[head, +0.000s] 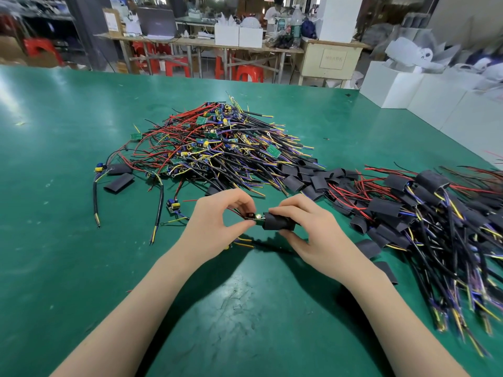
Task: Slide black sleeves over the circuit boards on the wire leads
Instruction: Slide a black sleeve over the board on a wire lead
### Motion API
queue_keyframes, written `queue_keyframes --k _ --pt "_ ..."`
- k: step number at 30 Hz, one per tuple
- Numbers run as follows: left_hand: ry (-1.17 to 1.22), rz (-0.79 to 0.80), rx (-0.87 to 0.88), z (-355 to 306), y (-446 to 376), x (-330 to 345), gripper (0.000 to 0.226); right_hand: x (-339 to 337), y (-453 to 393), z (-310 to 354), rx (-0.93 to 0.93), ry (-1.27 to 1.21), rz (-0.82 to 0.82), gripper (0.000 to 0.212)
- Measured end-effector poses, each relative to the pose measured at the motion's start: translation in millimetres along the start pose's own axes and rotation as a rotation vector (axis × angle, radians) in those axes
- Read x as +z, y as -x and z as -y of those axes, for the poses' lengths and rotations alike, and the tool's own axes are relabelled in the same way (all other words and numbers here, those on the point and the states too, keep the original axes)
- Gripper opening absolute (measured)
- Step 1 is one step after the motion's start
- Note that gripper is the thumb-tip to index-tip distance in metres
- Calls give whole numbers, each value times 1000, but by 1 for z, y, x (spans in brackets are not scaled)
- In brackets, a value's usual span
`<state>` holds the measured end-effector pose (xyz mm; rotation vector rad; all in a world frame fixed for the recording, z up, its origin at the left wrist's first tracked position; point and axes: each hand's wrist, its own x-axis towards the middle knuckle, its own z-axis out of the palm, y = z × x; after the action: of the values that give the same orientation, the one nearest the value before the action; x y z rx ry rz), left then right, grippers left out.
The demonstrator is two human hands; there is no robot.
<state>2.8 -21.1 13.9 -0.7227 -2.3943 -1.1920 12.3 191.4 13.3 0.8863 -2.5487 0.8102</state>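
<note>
The left hand [217, 216] pinches the circuit board [255, 218] level, its long axis aimed right into the black sleeve [279, 222] gripped by the right hand [310, 229].

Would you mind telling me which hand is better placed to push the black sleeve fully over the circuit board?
Probably the right hand: it already grips the black sleeve, whose mouth meets the circuit board pinched steady by the left hand.
</note>
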Motion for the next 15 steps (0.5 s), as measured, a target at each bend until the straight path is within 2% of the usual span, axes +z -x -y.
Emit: queue_keyframes --k 8,15 --pt "-4 20 43 -1 0 1 20 -3 0 2 18 -64 8 33" --pt "329 9 -245 4 0 2 19 -1 -2 5 -28 -27 -64 38"
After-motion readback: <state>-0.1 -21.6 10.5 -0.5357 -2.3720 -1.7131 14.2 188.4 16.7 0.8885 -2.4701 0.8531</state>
